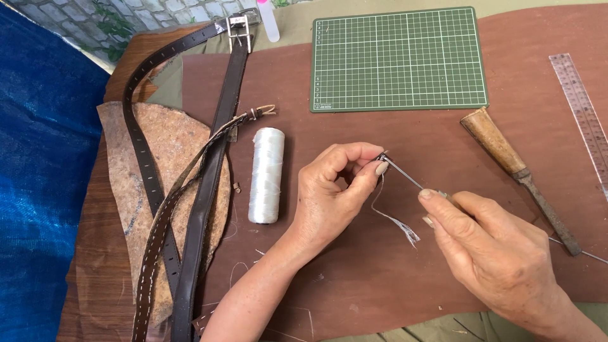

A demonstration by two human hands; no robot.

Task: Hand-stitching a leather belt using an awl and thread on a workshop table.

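Note:
My left hand pinches a small dark piece between thumb and forefinger at the middle of the brown leather sheet. A short tuft of white thread hangs down from that pinch. My right hand holds a thin metal needle by its rear end, with the tip meeting the pinched piece. A spool of white thread stands just left of my left hand. Dark brown belts lie further left, one with a metal buckle.
A green cutting mat lies at the back. A wooden-handled chisel rests to the right, with a clear ruler beyond it. A rough leather scrap sits under the belts. Blue tarp covers the left side.

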